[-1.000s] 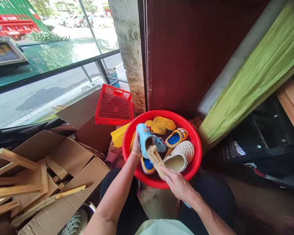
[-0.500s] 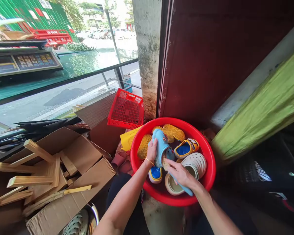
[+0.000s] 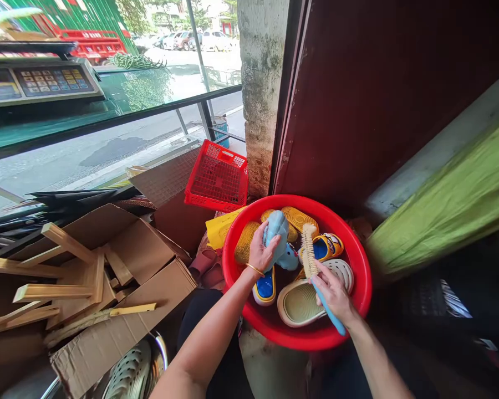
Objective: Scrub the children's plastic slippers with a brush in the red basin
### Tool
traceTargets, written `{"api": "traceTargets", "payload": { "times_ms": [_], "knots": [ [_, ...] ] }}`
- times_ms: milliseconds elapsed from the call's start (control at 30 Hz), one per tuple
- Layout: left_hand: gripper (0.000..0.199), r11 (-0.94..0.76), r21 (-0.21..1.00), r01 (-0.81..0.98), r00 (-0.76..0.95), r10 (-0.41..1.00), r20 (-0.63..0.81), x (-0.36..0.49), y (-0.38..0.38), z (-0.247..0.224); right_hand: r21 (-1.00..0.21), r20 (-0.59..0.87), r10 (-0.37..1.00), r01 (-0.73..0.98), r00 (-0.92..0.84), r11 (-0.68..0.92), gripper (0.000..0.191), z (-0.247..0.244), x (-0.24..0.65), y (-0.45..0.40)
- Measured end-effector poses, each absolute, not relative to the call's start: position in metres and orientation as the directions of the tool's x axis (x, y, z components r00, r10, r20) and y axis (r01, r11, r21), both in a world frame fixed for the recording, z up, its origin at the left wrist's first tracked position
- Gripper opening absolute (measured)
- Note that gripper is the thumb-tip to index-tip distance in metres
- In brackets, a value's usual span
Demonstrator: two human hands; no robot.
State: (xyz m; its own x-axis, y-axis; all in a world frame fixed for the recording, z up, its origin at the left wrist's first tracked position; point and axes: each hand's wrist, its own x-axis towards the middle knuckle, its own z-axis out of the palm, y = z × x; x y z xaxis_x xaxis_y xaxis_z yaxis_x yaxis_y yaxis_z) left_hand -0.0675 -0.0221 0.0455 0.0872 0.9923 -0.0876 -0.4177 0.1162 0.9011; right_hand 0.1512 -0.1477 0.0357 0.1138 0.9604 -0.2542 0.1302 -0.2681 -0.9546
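My left hand [image 3: 263, 250] grips a light blue clog [image 3: 278, 227], tilted over the red basin [image 3: 361, 266]. My right hand [image 3: 333, 292] is closed round the blue handle of a scrubbing brush [image 3: 308, 252], its pale bristles turned toward the clog but apart from it. Below the hands, a cream clog [image 3: 301, 305] and a yellow-and-blue clog [image 3: 326, 247] lie in the basin. Several yellow soles show near its back and left edges. Another blue-and-yellow shoe [image 3: 265, 288] sits under my left hand.
An open cardboard box [image 3: 125, 332] with wooden pieces [image 3: 62, 292] is at the left. A red crate [image 3: 218, 180] and a yellow item [image 3: 222, 228] are behind the basin. A green cloth [image 3: 449, 205] hangs at the right.
The brush has come out of the blue clog's opening and moved right, its bristles now visible. My left hand has turned the clog so its opening no longer faces me.
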Motion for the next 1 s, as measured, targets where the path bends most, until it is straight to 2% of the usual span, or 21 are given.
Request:
{"api": "traceTargets", "payload": {
  "times_ms": [67, 133, 200, 267, 367, 467, 633, 733, 800, 900, 1000],
  "knots": [
    [0.058, -0.073, 0.97, -0.23, 0.077, 0.993, 0.093, -0.064, -0.034, 0.046, -0.969, -0.217, 0.969, 0.096, 0.122, -0.229, 0.081, 0.038, 0.141, -0.145],
    [0.058, -0.219, 0.968, -0.121, 0.152, 0.96, 0.236, -0.061, -0.044, 0.047, -0.974, -0.212, 0.969, 0.058, 0.126, -0.22, 0.083, 0.041, 0.136, -0.145],
    [0.059, -0.296, 0.951, -0.084, 0.201, 0.93, 0.308, -0.061, -0.05, 0.047, -0.967, -0.247, 0.965, 0.049, 0.085, -0.252, 0.082, 0.042, 0.135, -0.148],
    [0.06, -0.315, 0.946, -0.078, 0.175, 0.93, 0.324, -0.063, -0.049, 0.049, -0.946, -0.313, 0.949, 0.098, -0.017, -0.31, 0.076, 0.039, 0.135, -0.153],
    [0.061, -0.264, 0.955, -0.132, 0.047, 0.961, 0.272, -0.066, -0.041, 0.053, -0.909, -0.39, 0.911, 0.213, -0.136, -0.357, 0.069, 0.032, 0.133, -0.163],
    [0.06, -0.194, 0.961, -0.196, -0.057, 0.981, 0.186, -0.068, -0.032, 0.056, -0.914, -0.357, 0.927, 0.248, -0.112, -0.322, 0.068, 0.028, 0.132, -0.169],
    [0.05, -0.008, 0.955, -0.297, -0.082, 0.996, -0.017, -0.063, -0.031, 0.052, -0.919, -0.123, 0.991, 0.371, 0.054, -0.134, 0.066, 0.032, 0.128, -0.166],
    [0.039, 0.064, 0.937, -0.343, -0.125, 0.986, -0.113, -0.059, -0.028, 0.045, -0.871, 0.103, 0.995, 0.484, 0.007, 0.086, 0.051, 0.034, 0.117, -0.163],
    [0.033, 0.076, 0.925, -0.371, -0.178, 0.972, -0.151, -0.06, -0.021, 0.04, -0.847, 0.183, 0.983, 0.504, -0.029, 0.172, 0.046, 0.036, 0.11, -0.163],
    [0.032, 0.078, 0.889, -0.452, -0.253, 0.944, -0.211, -0.07, -0.008, 0.034, -0.869, 0.071, 0.994, 0.484, -0.088, 0.105, 0.046, 0.042, 0.109, -0.168],
    [0.037, 0.133, 0.84, -0.526, -0.226, 0.93, -0.289, -0.082, 0.0, 0.03, -0.892, -0.097, 0.975, 0.453, -0.198, 0.003, 0.046, 0.051, 0.115, -0.175]
  ]
}}
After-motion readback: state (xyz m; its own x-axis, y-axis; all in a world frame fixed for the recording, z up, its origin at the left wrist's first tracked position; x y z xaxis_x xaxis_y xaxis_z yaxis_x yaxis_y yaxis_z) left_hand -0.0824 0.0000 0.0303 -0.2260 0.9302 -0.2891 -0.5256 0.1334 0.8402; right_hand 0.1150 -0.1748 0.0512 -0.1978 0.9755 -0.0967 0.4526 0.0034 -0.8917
